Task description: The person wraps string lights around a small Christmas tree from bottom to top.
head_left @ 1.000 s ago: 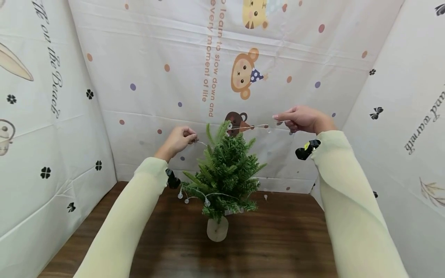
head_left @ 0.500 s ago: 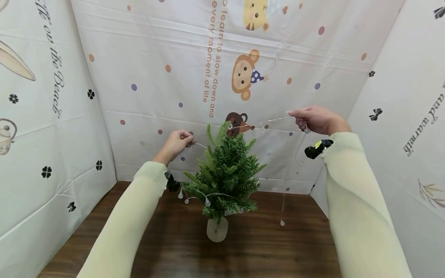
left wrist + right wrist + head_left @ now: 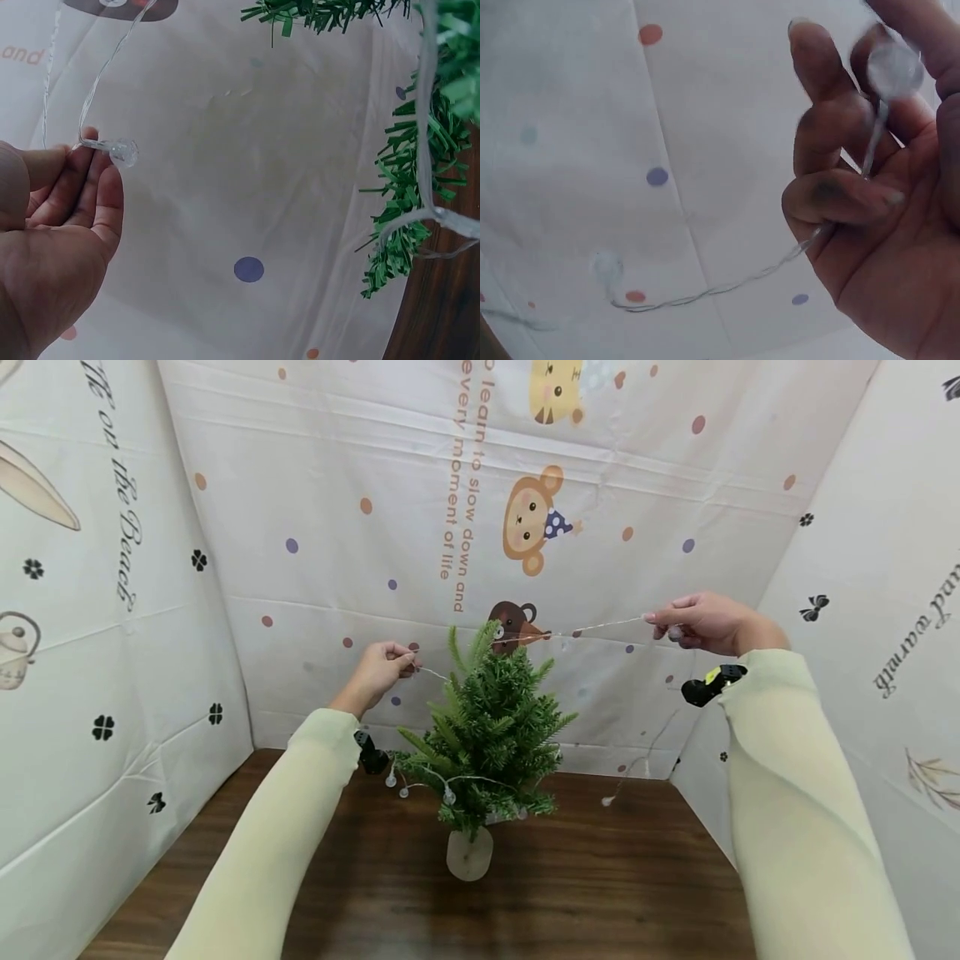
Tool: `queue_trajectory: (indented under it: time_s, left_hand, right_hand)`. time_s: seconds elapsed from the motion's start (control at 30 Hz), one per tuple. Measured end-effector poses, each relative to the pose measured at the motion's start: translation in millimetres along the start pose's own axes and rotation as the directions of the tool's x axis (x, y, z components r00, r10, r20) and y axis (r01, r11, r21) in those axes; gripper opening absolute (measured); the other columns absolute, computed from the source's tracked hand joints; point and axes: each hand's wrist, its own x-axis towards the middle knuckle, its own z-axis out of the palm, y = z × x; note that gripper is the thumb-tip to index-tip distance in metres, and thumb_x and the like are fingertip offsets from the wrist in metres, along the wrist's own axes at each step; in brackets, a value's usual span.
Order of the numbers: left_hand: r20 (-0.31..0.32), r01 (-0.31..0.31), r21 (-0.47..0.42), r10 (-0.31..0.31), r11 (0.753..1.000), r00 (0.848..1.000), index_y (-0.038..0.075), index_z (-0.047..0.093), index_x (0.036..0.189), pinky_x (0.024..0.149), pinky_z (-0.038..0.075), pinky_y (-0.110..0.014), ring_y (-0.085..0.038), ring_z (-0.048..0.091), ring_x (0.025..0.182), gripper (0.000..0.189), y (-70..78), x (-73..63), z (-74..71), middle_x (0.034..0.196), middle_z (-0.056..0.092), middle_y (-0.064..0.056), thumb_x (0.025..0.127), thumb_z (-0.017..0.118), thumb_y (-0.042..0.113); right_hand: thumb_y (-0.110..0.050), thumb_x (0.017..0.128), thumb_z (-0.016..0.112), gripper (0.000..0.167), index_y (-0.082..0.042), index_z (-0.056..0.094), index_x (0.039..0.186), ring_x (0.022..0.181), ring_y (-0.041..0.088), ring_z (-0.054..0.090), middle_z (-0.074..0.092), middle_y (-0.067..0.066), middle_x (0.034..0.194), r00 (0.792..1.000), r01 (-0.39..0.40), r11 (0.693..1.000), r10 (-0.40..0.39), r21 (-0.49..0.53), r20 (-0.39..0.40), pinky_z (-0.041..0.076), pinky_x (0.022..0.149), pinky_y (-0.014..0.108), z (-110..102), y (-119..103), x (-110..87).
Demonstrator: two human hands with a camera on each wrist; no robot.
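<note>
The wire is pinched by the left hand and gripped by the right hand; between these grips, mostly lower, the tree is seen

The tree, green with lighter-tipped sprigs, stands upright on a pale base on the dark wood table. The light string, a clear twisted wire with clear round bulbs, is draped across the lower front branches, bulbs hanging at the left, while its upper run extends from the left hand, which pinches the wire beside a bulb, into the upper branches and appears to pass behind them, where needles hide it. From the treetop the wire runs nearly straight to the right hand, which grips it; a bulb-bearing length hangs below.
</note>
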Motion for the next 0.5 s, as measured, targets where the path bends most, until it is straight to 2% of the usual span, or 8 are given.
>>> queue_trajectory:
  time_s: [0.07,0.2,0.3,0.4,0.5]
  left_hand:
    - [-0.007,0.006,-0.011,-0.006,1.000,1.000,-0.010,0.053,0.135,0.113,0.046,-0.051,-0.044,0.057,0.129,0.035,-0.3,0.8,0.1,0.132,0.063,-0.025,0.110,0.048,0.013]
    - [-0.001,0.014,-0.028,-0.014,1.000,1.000,-0.010,0.053,0.135,0.113,0.046,-0.050,-0.043,0.058,0.129,0.035,-1.3,4.8,1.6,0.132,0.063,-0.025,0.110,0.048,0.015]
    - [0.016,0.015,-0.038,-0.014,0.999,1.000,-0.009,0.052,0.135,0.113,0.045,-0.050,-0.042,0.058,0.128,0.036,-1.2,7.9,3.7,0.133,0.061,-0.026,0.110,0.048,0.015]
    - [0.041,0.012,-0.057,-0.009,0.998,0.999,-0.009,0.051,0.139,0.114,0.045,-0.050,-0.041,0.059,0.127,0.036,0.3,9.4,5.8,0.134,0.060,-0.029,0.110,0.047,0.013]
    - [0.063,0.001,-0.069,0.003,0.998,0.998,-0.005,0.049,0.145,0.115,0.043,-0.050,-0.039,0.059,0.127,0.039,4.0,10.1,7.6,0.134,0.059,-0.031,0.110,0.046,0.010]
  right_hand:
    - [-0.038,0.100,0.067,0.030,-0.016,0.074,0.081,0.057,0.011,0.037,0.051,-0.005,0.062,1.000,-0.024,0.999,0.024,-0.045,0.007,0.036,0.056,0.026,-4.0,3.3,-1.6]
    - [-0.042,0.098,0.070,0.033,-0.017,0.069,0.076,0.058,0.013,0.038,0.046,-0.005,0.061,0.997,-0.079,0.986,0.081,-0.145,0.006,0.038,0.057,0.028,-5.7,6.1,-2.4]
    - [-0.046,0.097,0.070,0.041,-0.017,0.060,0.069,0.057,0.014,0.038,0.043,-0.006,0.060,0.997,-0.082,0.973,0.078,-0.214,-0.028,0.039,0.058,0.029,0.0,1.1,-0.6]
    - [-0.048,0.099,0.066,0.045,-0.018,0.058,0.067,0.056,0.014,0.034,0.036,-0.007,0.057,0.997,-0.043,0.979,0.030,-0.198,-0.070,0.037,0.058,0.031,8.3,-9.9,4.7]
    - [-0.048,0.101,0.062,0.043,-0.019,0.063,0.069,0.053,0.013,0.031,0.036,-0.007,0.056,0.994,0.008,0.994,-0.021,-0.112,-0.112,0.033,0.056,0.032,15.0,-24.5,10.9]
